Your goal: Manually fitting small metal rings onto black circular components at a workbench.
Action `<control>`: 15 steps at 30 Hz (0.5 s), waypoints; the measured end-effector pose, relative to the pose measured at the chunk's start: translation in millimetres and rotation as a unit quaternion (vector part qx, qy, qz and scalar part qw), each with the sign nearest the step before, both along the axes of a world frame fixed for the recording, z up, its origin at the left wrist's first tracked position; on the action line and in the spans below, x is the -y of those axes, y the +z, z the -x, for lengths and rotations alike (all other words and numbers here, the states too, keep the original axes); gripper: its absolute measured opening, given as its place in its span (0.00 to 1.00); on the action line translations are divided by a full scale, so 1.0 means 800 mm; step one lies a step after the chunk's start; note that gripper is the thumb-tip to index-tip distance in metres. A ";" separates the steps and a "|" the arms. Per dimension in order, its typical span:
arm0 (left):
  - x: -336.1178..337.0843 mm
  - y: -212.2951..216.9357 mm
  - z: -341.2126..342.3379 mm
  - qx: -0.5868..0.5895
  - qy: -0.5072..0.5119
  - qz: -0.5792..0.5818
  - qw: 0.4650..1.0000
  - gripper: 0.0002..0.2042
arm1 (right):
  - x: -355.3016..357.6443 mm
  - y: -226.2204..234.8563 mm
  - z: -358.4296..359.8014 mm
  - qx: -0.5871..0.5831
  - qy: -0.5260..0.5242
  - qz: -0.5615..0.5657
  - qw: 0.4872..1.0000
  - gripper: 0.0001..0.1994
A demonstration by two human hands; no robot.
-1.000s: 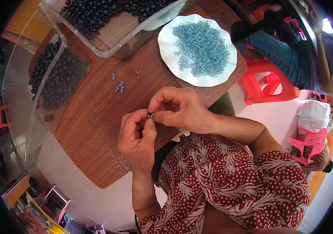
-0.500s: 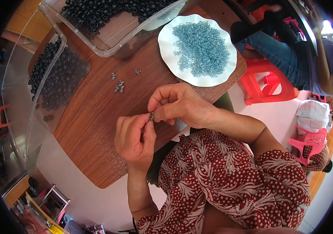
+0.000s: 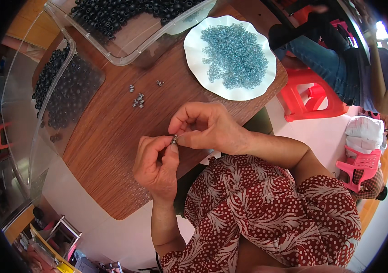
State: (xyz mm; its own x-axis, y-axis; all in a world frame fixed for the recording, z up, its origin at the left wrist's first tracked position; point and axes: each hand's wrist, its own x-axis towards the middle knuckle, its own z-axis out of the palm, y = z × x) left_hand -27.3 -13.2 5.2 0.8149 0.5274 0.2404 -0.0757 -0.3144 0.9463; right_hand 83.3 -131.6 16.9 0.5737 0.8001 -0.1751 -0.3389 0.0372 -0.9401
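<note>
Fingertips of both my hands meet over the wooden table's near part. Between the thumb and forefinger of my left hand (image 3: 156,166) is a small dark, silvery ringed piece (image 3: 174,139). My right hand (image 3: 212,129) is closed too, its thumb tip pressed against the same piece. The fingers partly cover it. Beyond my hands lie a little cluster of similar ringed pieces (image 3: 138,101), a pair nearby (image 3: 131,88) and another bit (image 3: 160,83). A white scalloped plate (image 3: 195,68) at the far right holds a heap of clear bluish rings (image 3: 235,57).
A clear plastic bin (image 3: 123,61) with many black rings (image 3: 107,22) stands at the far left. More black rings sit in a clear tray (image 3: 73,91) by the left edge. A red stool (image 3: 312,98) and a seated person in jeans (image 3: 321,61) are beyond the table's right side.
My right hand has shifted slightly down and left around the piece. Both hands keep hold of it, and the things on the table lie as before.
</note>
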 end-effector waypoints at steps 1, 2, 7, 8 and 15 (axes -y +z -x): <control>-0.001 -0.002 0.001 -0.012 -0.009 0.058 0.998 0.04 | 0.001 0.001 0.000 0.000 0.000 0.000 1.000 0.07; -0.001 -0.001 0.001 -0.011 -0.009 0.059 0.998 0.04 | 0.004 0.002 -0.001 0.015 0.019 0.015 1.000 0.07; -0.007 -0.001 0.003 -0.026 -0.011 0.408 0.913 0.04 | 0.005 0.001 -0.005 0.171 0.033 0.019 0.984 0.08; -0.007 0.000 0.003 -0.026 -0.011 0.408 0.913 0.04 | 0.004 -0.001 -0.006 0.246 0.019 0.004 0.969 0.08; -0.005 -0.001 0.002 -0.029 0.005 0.395 0.918 0.04 | 0.000 -0.008 -0.004 0.374 -0.025 -0.011 0.927 0.09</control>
State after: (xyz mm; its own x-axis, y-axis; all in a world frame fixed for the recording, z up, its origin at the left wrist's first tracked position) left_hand -28.8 -9.0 4.4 0.8090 0.5253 -0.2637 -0.0185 0.4712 0.8819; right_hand 86.3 -131.9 10.8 0.5654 0.7675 0.3020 0.4094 0.0568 -0.9106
